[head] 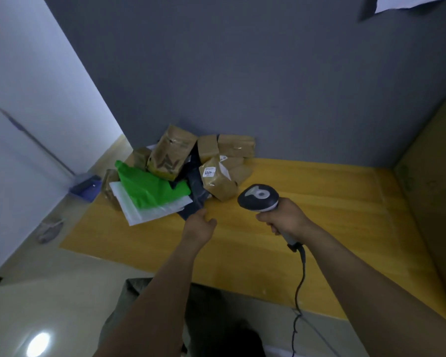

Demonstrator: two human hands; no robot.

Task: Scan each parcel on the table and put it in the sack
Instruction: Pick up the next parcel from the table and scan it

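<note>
A heap of parcels lies at the far left of the yellow table (307, 228): brown taped packages (218, 181), a tall brown pouch (169, 155), a green mailer (150, 186), a clear-white mailer (152, 210) and a dark grey mailer (196, 199). My left hand (200, 225) reaches to the near corner of the dark grey mailer, fingers at its edge. My right hand (283, 220) grips the handle of a corded barcode scanner (259, 197), head aimed toward the heap. A dark sack (139, 292) sits below the table's near edge.
A grey wall backs the table. A cardboard sheet (433, 176) stands along the right side. On the floor at left are a blue dustpan (85, 188) and a long broom handle (36, 143). The scanner cable (298, 292) hangs over the near edge.
</note>
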